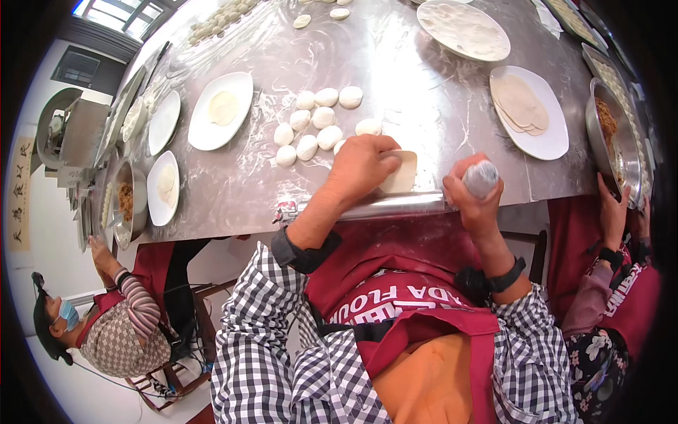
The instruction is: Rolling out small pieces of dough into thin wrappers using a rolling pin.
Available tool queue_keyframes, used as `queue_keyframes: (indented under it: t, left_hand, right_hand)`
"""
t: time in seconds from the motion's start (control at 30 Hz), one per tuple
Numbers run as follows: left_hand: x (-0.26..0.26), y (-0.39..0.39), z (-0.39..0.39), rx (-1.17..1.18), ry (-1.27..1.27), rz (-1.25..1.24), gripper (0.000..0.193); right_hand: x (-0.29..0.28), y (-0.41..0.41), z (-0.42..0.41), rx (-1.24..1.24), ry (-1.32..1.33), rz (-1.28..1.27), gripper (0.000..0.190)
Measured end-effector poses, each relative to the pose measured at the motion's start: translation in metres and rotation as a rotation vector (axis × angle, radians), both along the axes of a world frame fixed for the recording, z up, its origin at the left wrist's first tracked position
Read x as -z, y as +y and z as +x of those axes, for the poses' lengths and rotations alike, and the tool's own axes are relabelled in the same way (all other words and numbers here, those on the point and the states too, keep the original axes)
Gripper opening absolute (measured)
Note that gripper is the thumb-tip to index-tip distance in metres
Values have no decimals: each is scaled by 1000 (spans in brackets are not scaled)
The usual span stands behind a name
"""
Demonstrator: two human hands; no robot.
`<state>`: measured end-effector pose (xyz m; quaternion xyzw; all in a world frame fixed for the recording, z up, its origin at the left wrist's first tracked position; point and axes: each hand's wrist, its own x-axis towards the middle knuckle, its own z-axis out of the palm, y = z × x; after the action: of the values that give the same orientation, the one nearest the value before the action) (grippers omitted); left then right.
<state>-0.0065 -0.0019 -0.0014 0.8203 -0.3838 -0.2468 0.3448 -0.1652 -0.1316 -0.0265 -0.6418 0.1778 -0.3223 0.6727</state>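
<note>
My left hand (363, 161) pinches the near-left edge of a flat dough wrapper (402, 174) at the table's front edge. A rounded, floury grey-white object (481, 179), possibly a rolling pin seen end-on, is gripped in my right hand (469, 193), just right of the wrapper. Below the wrapper, a shiny cylinder (392, 205) runs along the table edge, with my left forearm across it. Beyond my left hand lie several floured dough balls (324, 117), one partly hidden by the hand. Another dough ball (368, 126) sits apart from the group, near my fingers.
A white plate (556, 132) with stacked wrappers stands at right; another plate (198, 130) holds one at left. A floury plate (500, 50) lies farther back. Metal bowls of filling (139, 183) (633, 153) stand at both sides. Co-workers' hands (103, 257) (612, 212) are near them.
</note>
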Motion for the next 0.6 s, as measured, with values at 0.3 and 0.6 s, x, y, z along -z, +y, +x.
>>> queue_keyframes:
  t: [0.3, 0.6]
  left_hand:
    - [-5, 0, 0, -11, -30, -55, 24]
    - [3, 5, 0, -31, 9, -18, 23]
  right_hand:
    - [3, -22, 51, 63, -18, -142, 20]
    - [-1, -2, 12, 28, -1, -83, 18]
